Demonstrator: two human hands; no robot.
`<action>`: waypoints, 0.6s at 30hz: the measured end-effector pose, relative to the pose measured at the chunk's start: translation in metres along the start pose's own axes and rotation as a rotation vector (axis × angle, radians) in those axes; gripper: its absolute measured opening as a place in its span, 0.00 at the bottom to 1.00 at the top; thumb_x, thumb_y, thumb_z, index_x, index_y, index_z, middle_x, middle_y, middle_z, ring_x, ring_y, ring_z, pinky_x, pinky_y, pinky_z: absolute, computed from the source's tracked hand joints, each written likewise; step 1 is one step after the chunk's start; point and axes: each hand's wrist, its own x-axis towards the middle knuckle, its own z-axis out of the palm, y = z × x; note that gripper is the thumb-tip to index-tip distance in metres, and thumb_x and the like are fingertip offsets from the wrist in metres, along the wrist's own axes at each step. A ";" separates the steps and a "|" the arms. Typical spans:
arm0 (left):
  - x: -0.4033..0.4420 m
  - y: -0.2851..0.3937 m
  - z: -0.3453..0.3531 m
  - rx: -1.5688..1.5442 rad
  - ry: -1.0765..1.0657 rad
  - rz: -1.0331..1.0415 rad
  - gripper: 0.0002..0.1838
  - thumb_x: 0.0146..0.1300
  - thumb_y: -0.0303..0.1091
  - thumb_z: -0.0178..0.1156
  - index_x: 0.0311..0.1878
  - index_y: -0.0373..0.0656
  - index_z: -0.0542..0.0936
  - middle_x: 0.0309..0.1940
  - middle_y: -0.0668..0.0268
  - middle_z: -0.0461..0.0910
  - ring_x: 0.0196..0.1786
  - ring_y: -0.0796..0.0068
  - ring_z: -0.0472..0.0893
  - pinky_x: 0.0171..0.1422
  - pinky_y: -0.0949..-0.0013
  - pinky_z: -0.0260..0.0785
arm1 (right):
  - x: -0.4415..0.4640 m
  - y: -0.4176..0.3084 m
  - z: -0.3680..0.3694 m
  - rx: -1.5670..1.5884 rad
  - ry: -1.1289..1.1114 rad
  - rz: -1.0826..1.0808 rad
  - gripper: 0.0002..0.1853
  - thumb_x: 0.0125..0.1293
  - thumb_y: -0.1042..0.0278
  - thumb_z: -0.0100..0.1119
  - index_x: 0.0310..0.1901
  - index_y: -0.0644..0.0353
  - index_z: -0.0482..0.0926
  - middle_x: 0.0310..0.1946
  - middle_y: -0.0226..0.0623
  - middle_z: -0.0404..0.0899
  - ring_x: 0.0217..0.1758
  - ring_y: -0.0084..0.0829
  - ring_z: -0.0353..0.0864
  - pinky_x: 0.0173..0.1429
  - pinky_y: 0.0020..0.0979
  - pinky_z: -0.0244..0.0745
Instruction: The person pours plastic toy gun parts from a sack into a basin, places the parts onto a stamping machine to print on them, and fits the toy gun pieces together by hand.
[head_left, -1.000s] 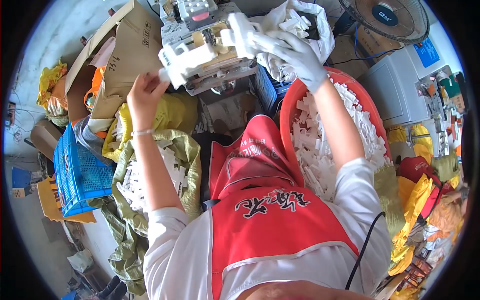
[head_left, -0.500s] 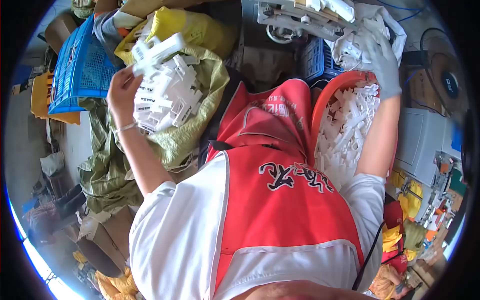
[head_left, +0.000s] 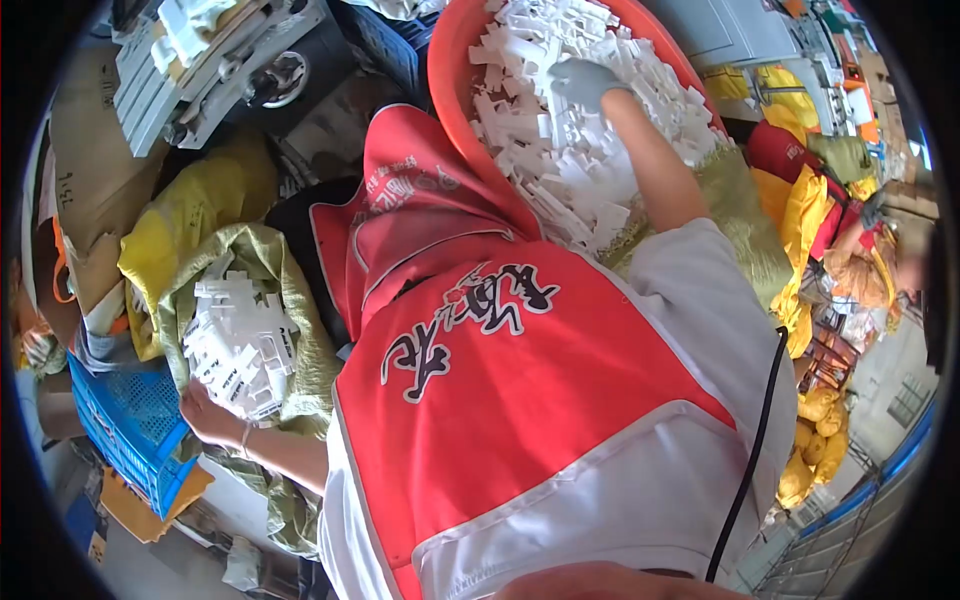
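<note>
My right hand [head_left: 590,84], in a grey glove, rests over the heap of white plastic pieces [head_left: 560,150] in the red tub [head_left: 455,95]. Its fingers lie extended across the pieces, with their tips partly lost among them. At the left, my bare left hand [head_left: 212,416] is at the edge of a green woven sack [head_left: 312,365]. Its fingers are mostly hidden, so I cannot tell whether they grip the rim. White plastic parts with black lettering [head_left: 240,345] fill the sack's mouth.
A grey metal machine [head_left: 225,75] stands at the upper left, above a yellow sack [head_left: 200,195]. A blue crate [head_left: 130,425] sits beyond my left hand. Another woven sack [head_left: 745,215] lies by the tub under my right arm. Yellow bags [head_left: 800,250] are at the right.
The view has turned toward the right. My right hand has moved from beside the machine to the tub. My left hand has lowered to the sack's edge; the white parts it held no longer show in it.
</note>
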 end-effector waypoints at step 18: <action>-0.030 0.092 0.091 -0.125 -0.312 0.079 0.06 0.59 0.28 0.62 0.33 0.36 0.76 0.24 0.69 0.77 0.28 0.85 0.73 0.34 0.79 0.66 | 0.153 -0.007 0.051 -0.188 0.044 0.288 0.24 0.62 0.64 0.46 0.62 0.50 0.65 0.59 0.40 0.71 0.58 0.40 0.74 0.55 0.43 0.72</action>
